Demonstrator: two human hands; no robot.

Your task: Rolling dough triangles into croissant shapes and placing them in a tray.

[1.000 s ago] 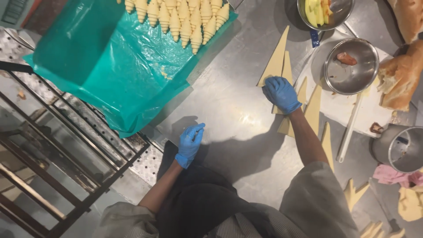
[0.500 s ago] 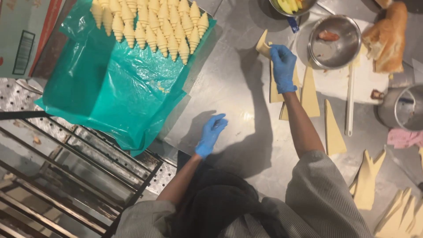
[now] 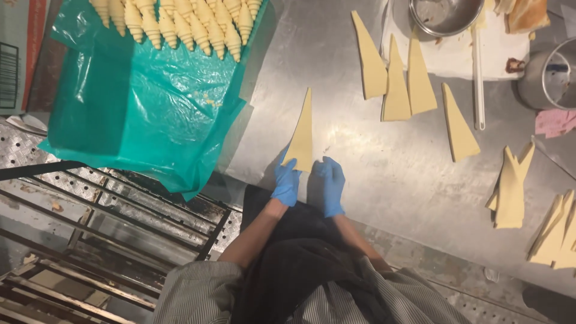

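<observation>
A pale dough triangle [image 3: 303, 132] lies on the steel table [image 3: 372, 162] with its tip pointing away from me. My left hand [image 3: 287, 182] and my right hand [image 3: 330, 183], both in blue gloves, rest at its wide near end, fingers touching the two corners. Rolled raw croissants [image 3: 180, 21] sit in rows on a green plastic sheet [image 3: 138, 108] at the upper left.
More dough triangles [image 3: 396, 78] lie at the upper middle, with stacks [image 3: 510, 186] at the right edge. A steel bowl [image 3: 445, 13], a white board [image 3: 462, 57], a long white stick [image 3: 477, 78] and a metal pot [image 3: 552, 78] stand far right. A rack with perforated trays [image 3: 108, 204] is at left.
My right hand reached far across to the triangles, then came back with one. Both hands now sit together at that triangle's wide end, close to my body.
</observation>
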